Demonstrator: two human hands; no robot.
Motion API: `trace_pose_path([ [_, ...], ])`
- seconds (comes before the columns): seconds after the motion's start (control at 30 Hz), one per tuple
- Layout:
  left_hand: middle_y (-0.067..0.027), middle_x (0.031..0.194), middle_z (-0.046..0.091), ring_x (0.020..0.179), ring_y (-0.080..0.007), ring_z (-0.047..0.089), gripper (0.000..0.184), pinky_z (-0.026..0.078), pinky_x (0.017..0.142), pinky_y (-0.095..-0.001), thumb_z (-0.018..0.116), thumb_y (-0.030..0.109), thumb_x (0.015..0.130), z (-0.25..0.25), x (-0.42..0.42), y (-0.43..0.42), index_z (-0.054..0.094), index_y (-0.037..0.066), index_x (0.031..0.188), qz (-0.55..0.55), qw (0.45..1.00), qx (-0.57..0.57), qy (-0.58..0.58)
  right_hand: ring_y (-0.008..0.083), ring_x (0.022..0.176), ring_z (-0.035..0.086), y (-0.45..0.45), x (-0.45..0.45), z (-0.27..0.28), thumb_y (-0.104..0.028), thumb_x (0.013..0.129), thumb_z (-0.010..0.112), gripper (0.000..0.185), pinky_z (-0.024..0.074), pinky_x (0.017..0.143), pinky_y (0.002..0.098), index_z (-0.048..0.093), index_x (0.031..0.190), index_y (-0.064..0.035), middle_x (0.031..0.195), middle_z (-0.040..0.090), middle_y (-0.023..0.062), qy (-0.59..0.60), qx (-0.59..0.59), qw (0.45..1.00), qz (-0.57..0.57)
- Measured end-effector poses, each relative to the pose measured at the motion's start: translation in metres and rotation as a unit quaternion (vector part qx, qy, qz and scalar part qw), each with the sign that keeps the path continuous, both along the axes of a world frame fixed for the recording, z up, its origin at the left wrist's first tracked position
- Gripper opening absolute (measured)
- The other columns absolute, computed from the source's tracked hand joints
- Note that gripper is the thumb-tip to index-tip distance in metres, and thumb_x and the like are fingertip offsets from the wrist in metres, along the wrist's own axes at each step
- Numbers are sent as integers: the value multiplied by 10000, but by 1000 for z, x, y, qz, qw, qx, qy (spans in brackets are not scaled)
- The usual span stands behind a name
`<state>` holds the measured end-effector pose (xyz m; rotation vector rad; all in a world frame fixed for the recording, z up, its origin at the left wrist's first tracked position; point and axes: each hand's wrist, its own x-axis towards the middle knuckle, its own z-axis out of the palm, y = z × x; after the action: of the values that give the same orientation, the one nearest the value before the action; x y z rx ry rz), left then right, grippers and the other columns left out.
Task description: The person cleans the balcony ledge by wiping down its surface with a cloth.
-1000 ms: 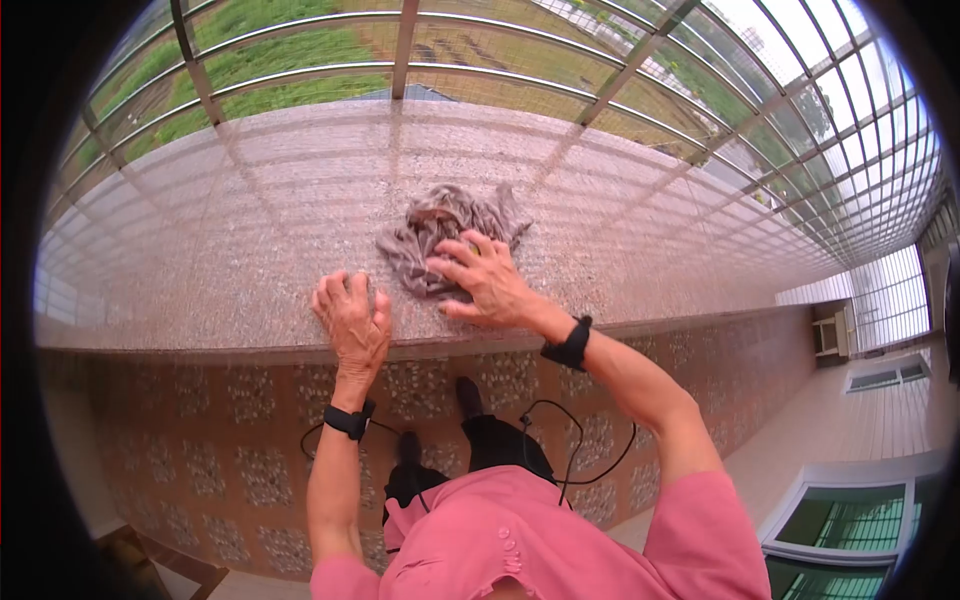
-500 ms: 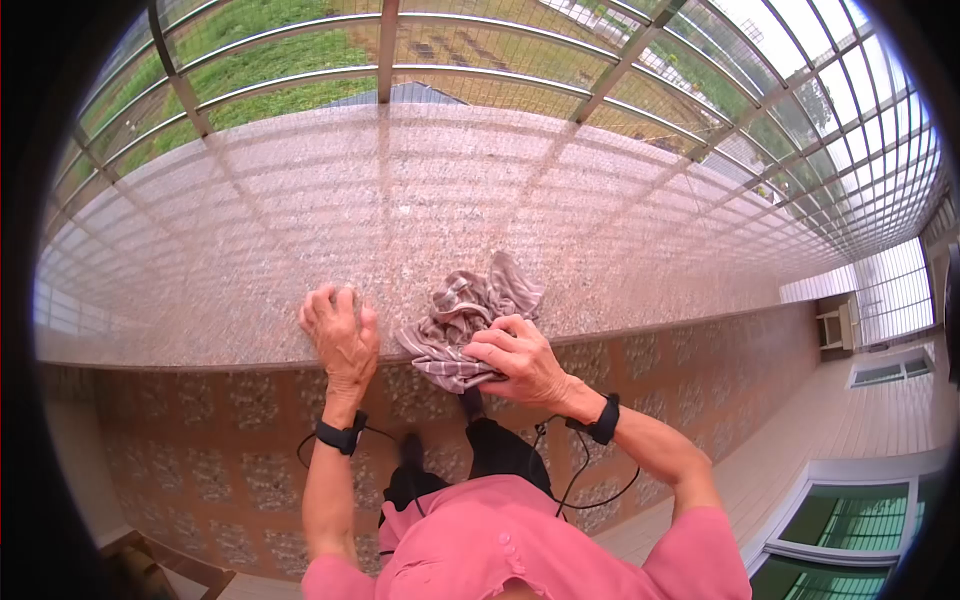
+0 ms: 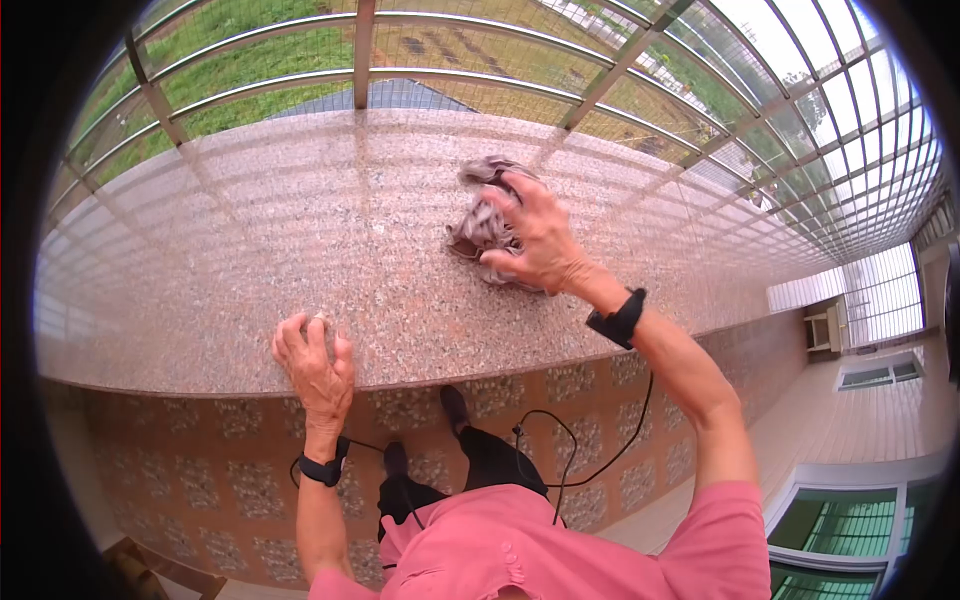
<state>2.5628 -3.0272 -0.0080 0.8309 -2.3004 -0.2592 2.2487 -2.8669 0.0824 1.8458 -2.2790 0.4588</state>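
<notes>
A crumpled striped cloth (image 3: 482,228), brownish and white, lies on the speckled pink granite ledge (image 3: 240,240). My right hand (image 3: 540,235) grips it from the right side, fingers curled over it, around the middle of the ledge's depth. Part of the cloth is hidden under the palm. My left hand (image 3: 318,370) rests on the ledge near its front edge, to the left of the cloth. Its fingers are bent and touch the stone, and no object shows in them.
Metal railing bars (image 3: 362,50) stand along the ledge's far side, with grass beyond. Below the front edge is a patterned tile floor (image 3: 260,490). Black cables (image 3: 575,445) hang near my wrists. A window (image 3: 840,520) is at lower right.
My right hand has pushed the cloth away from the front edge, further onto the ledge and slightly right. My left hand has shifted a little left and nearer in the view.
</notes>
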Motion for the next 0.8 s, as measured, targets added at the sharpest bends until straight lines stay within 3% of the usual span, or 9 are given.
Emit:
trace_pose_path([
  [0.03, -176, 1145, 492, 1142, -374, 457, 297, 332, 1011, -509, 594, 159, 799, 2, 1, 1, 582, 20, 1060, -1, 1000, 1, -1, 418, 1352, 294, 0, 6, -16, -560, 751, 720, 791, 327, 977, 595, 408, 1431, -302, 1491, 288, 161, 19, 89, 995, -31],
  [0.17, -195, 1167, 480, 1167, -397, 444, 331, 318, 1029, -535, 602, 170, 793, 5, 0, 0, 575, 4, 1079, -8, 1000, 12, -4, 428, 1394, 238, -8, -3, -32, -557, 818, 665, 756, 284, 1006, 607, 376, 1467, -298, 1523, 277, 144, 14, 166, 986, -28],
  [0.47, -192, 1193, 482, 1189, -398, 445, 334, 323, 1033, -532, 627, 124, 760, 6, -1, 5, 582, 5, 1069, 12, 999, 27, -28, 406, 1389, 274, -99, -111, -43, -725, 857, 478, 778, 308, 1011, 659, 301, 1513, -347, 1543, 269, 144, 34, 219, 971, -85],
  [0.63, -175, 1184, 498, 1188, -378, 459, 302, 341, 1025, -503, 625, 89, 753, 9, -5, 6, 596, 7, 1042, 25, 999, 31, -35, 414, 1368, 311, -158, -155, -50, -721, 843, 501, 768, 308, 1017, 644, 346, 1492, -340, 1542, 296, 127, 11, 160, 975, -153],
  [0.8, -184, 1154, 514, 1144, -389, 481, 329, 342, 1005, -521, 643, 110, 725, 6, -4, 4, 594, 14, 1035, 22, 999, 30, -11, 406, 1355, 338, -162, -150, -55, -697, 825, 535, 752, 315, 991, 632, 375, 1475, -354, 1533, 334, 105, 6, 115, 976, -184],
])
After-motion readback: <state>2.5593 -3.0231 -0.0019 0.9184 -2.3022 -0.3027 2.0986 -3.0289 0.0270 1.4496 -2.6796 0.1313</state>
